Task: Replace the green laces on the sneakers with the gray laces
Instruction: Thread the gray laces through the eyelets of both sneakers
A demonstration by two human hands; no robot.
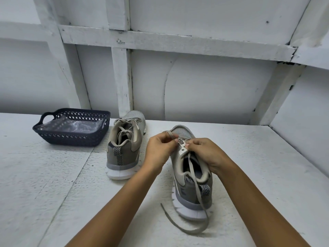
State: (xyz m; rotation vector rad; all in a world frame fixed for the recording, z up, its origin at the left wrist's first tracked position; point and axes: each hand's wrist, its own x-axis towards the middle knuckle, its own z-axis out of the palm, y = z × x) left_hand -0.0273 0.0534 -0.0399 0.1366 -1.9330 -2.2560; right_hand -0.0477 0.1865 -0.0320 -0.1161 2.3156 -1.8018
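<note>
Two grey sneakers stand on the white table, heels toward me. The left sneaker (124,145) is laced with a gray lace and stands alone. At the right sneaker (192,179), both hands work over the eyelets near the toe. My left hand (160,148) pinches one end of the gray lace (194,193) by the left eyelet row. My right hand (204,152) pinches the shoe's eyelet edge and lace on the right side. The lace's long free end runs through the shoe opening, over the heel and curls on the table. No green lace shows.
A dark perforated basket (71,138) with clear plastic inside sits at the back left of the table (44,184). A white framed wall (195,82) rises right behind the shoes, with a side wall on the right.
</note>
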